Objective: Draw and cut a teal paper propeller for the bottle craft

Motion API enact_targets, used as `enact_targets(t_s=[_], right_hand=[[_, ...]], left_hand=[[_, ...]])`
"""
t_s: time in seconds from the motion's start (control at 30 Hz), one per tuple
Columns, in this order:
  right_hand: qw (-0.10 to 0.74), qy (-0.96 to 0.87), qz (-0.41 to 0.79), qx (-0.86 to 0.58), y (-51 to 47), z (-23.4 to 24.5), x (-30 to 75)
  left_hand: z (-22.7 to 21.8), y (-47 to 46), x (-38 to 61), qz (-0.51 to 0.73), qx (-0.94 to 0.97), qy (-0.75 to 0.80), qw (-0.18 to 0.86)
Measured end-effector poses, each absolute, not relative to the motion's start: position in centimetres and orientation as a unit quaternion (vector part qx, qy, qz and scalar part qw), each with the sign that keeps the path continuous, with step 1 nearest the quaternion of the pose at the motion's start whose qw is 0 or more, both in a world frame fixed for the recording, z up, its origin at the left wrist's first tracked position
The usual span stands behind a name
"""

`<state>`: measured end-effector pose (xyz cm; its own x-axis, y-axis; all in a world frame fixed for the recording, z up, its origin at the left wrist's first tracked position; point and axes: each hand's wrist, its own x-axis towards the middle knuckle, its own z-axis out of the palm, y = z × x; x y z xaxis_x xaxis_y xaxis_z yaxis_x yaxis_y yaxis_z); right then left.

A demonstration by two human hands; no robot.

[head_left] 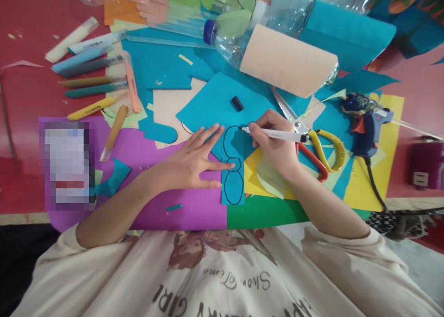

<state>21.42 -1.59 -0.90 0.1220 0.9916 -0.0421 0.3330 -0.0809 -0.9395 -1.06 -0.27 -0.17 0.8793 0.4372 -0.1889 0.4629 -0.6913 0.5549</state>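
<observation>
My right hand is closed round a white marker, its tip touching a narrow blue paper strip. Black outlines on the strip form a large rounded loop at the top, a small circle in the middle and an oval below. My left hand lies flat with fingers spread, one fingertip pressing on the small circle. A black marker cap rests on the blue sheet beyond the strip. Scissors with yellow and red handles lie just past my right hand.
Several markers lie at the left, above a blurred phone. A plastic bottle wrapped in peach paper lies at the back. A glue gun with a cord is at the right. Purple card and paper scraps cover the front.
</observation>
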Motion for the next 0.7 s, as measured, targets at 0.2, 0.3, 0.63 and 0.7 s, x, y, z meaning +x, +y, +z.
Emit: enact_targets(t_s=[0.2,0.3,0.63,0.7], right_hand=[[0.407,-0.544,0.384,-0.625,-1.52,-0.83,21.57],[0.404,-0.547,0.380,-0.626,-1.44,-0.72,21.64],[0.467,-0.507,0.417,-0.593,-1.57,-0.67,21.81],[0.483,-0.488,0.416,-0.596,-1.59,-0.76,21.83]], left_hand=[[-0.14,-0.27,-1.01,-0.018,0.918,0.248,0.308],[-0.17,-0.29,-1.00,-0.018,0.918,0.248,0.309],[0.10,-0.33,-0.92,-0.004,0.928,0.239,0.287],[0.07,-0.37,-0.84,0.003,0.937,0.222,0.269]])
